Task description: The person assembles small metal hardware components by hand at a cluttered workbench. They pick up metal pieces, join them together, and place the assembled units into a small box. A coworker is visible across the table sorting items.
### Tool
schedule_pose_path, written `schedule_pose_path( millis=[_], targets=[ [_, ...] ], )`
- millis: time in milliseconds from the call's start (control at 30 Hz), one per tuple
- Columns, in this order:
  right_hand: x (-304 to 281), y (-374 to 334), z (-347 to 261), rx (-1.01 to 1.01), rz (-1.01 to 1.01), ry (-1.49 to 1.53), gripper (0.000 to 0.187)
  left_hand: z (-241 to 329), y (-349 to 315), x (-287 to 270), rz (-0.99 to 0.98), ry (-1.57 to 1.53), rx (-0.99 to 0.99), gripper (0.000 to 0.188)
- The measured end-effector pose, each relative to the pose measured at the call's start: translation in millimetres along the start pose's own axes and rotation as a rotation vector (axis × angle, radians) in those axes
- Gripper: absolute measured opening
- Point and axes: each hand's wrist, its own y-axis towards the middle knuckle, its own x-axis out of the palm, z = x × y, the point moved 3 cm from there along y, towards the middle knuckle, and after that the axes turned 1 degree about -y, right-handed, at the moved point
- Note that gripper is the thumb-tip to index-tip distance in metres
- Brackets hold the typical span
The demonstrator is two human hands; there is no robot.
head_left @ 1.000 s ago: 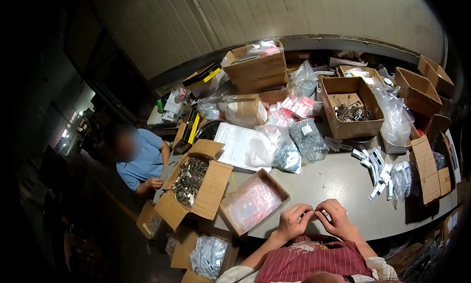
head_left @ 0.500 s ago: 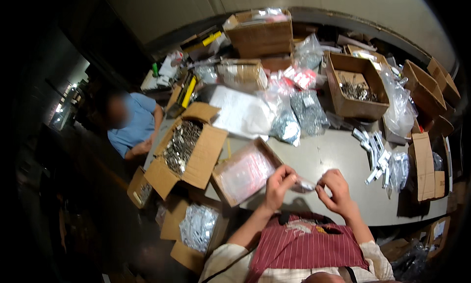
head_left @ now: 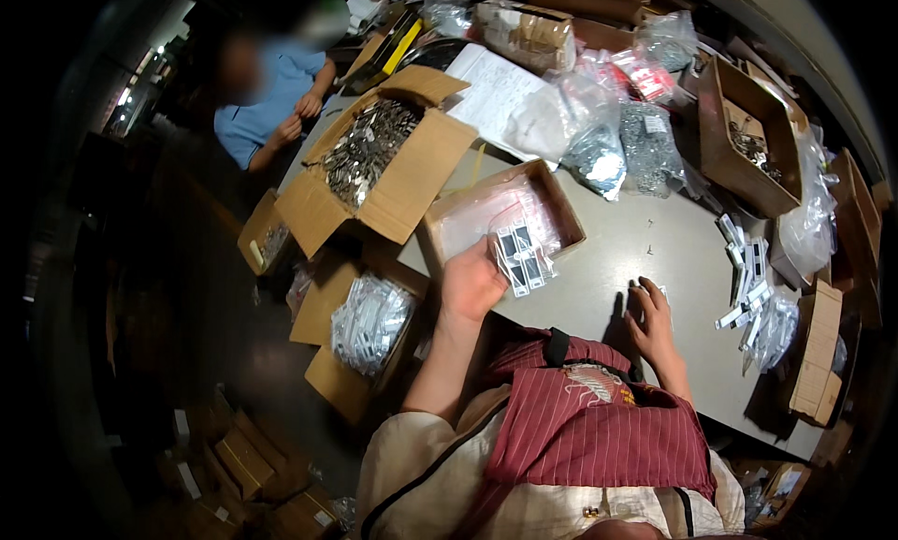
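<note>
Left hand (head_left: pixel 470 283) is out over the near edge of the shallow cardboard box (head_left: pixel 500 219), the one lined with clear plastic, and its grip is pinching a small fan of packets (head_left: pixel 520 255), dark with white frames, right at the box's near right corner. The packets hang just above the box rim, not yet lying flat inside. Right hand (head_left: pixel 650 317) rests on the grey worktop (head_left: pixel 645 250) to the right, fingers spread and pressed down on a small white piece that I can hardly make out beneath them.

To do this well, the fan wants to stay squared in the pinch and go down flat onto the plastic lining, so none slide off the rim. More white packets (head_left: pixel 744 283) lie scattered further right. On the far left, a big open carton of metal parts (head_left: pixel 367 150), with another person (head_left: pixel 271 95) sitting beyond it.
</note>
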Motion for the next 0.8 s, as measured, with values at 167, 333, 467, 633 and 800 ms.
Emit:
schedule_pose_path(
  millis=[167, 333, 467, 633, 800],
  targets=[
    [13.8, -16.7, 20.8, -0.054, 0.012, -0.180, 0.053, 20.0, -26.4, -21.6, -0.086, 0.210, 0.163, 0.043],
    [4.4, -18.1, 28.5, -0.076, -0.043, -0.158, 0.051, 37.2, -50.4, -26.3, -0.082, -0.135, 0.118, 0.046],
    [-11.0, -19.5, 28.8, -0.161, -0.049, -0.236, 0.041, 58.1, -72.1, -49.1, -0.125, -0.058, 0.230, 0.047],
    [-23.5, -14.7, 56.8, -0.172, -0.028, -0.256, 0.037, 102.9, -112.7, -109.0, 0.162, 0.083, 0.499, 0.038],
    [-30.6, -2.3, 78.2, -0.145, 0.035, -0.284, 0.033, 201.4, -195.5, -314.8, 0.111, 0.461, 0.766, 0.031]
  ],
)
